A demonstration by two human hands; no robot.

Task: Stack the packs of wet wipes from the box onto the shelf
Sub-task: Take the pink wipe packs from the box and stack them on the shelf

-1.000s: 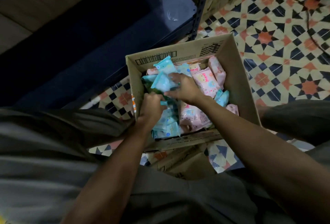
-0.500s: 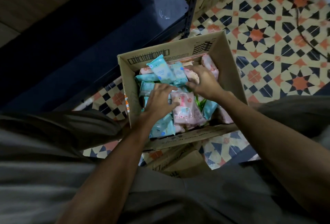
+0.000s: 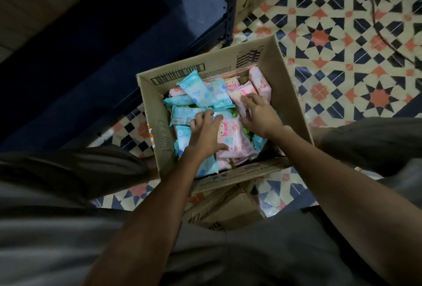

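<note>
Cardboard box [image 3: 287, 94] is sitting open on the tiled floor [image 3: 342, 57] beside the dark shelf [image 3: 127, 41], holding a loose jumble of soft wipe packs – light blue ones [image 3: 196, 90] mostly left, pink ones [image 3: 230, 139] with cartoon print mostly right; exact count is not readable, roughly a dozen are showing. Left hand [image 3: 206, 134] and right hand [image 3: 260, 114] are both lying spread, fingers down on the packs – neither is pinching one.

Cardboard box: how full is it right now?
Still well stocked. The cardboard box stands open, blue packs and pink packs piled loosely; depth cannot tell. Both hands are among them.
</note>
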